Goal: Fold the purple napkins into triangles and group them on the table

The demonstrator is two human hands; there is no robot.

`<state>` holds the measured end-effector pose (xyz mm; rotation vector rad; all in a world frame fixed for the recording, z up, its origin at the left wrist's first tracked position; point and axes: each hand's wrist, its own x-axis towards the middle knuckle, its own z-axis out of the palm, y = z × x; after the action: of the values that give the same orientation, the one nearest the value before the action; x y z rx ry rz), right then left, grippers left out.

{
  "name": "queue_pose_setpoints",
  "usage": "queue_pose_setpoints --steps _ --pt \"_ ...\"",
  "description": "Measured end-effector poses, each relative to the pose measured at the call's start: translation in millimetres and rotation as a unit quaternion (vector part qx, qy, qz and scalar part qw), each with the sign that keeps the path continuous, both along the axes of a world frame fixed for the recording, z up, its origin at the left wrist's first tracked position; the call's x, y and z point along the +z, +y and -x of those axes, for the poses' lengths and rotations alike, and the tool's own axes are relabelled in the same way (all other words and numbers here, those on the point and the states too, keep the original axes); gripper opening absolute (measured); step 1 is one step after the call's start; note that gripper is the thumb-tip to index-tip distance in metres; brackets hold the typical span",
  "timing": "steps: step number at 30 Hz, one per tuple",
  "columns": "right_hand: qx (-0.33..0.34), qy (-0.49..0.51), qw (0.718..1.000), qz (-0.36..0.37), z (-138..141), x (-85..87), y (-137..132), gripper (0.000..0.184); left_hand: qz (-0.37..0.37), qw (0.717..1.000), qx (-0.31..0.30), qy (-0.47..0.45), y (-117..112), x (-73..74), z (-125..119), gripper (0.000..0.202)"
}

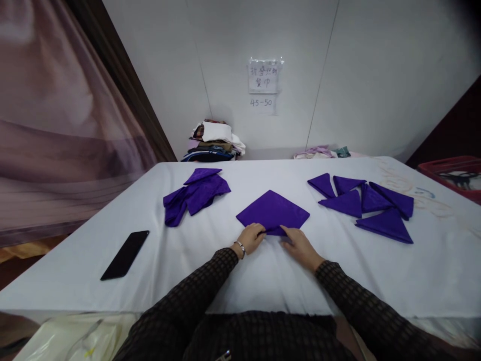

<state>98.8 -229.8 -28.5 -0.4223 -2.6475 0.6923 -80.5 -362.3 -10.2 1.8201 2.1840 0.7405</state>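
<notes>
A purple cloth napkin [273,208] lies in front of me with one corner pointing away and its near edge turned up. My left hand [252,236], with a silver bracelet at the wrist, has its fingers closed on the left part of that near edge. On the right part, my right hand [299,245] grips the same edge with its fingertips, a short gap from the left hand. To the left sits a loose heap of purple napkins [201,195], crumpled. Several napkins folded into triangles [385,225] are spread over the right side.
A white cloth covers the table [210,271]. A black phone [126,254] lies at the left. Piled clothes [216,140] and other fabrics [319,151] stand behind the far edge. A handwritten sign [263,77] hangs on the wall, and a red basket [451,165] is at far right.
</notes>
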Motion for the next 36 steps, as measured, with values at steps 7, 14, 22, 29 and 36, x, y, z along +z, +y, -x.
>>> queue_pose_setpoints --steps 7,14,22,29,36 --pt "0.067 -0.035 0.988 0.135 -16 24.5 -17 0.022 0.042 0.989 -0.079 -0.117 -27 16.7 -8 0.023" --pt "0.185 -0.146 0.909 0.345 -39 55.8 -33 0.027 0.135 0.960 -0.052 -0.241 -46 25.7 -5 0.046" --pt "0.004 -0.113 0.919 0.377 32 44.8 22 0.018 0.119 0.917 0.077 -0.372 -30 26.1 16 0.060" --pt "-0.056 -0.130 0.953 0.266 58 28.7 35 0.008 0.132 0.953 0.170 -0.214 -35 16.5 21 0.055" --pt "-0.081 -0.145 0.965 0.203 59 31.2 35 0.016 0.116 0.969 0.188 -0.110 -52 17.1 16 0.042"
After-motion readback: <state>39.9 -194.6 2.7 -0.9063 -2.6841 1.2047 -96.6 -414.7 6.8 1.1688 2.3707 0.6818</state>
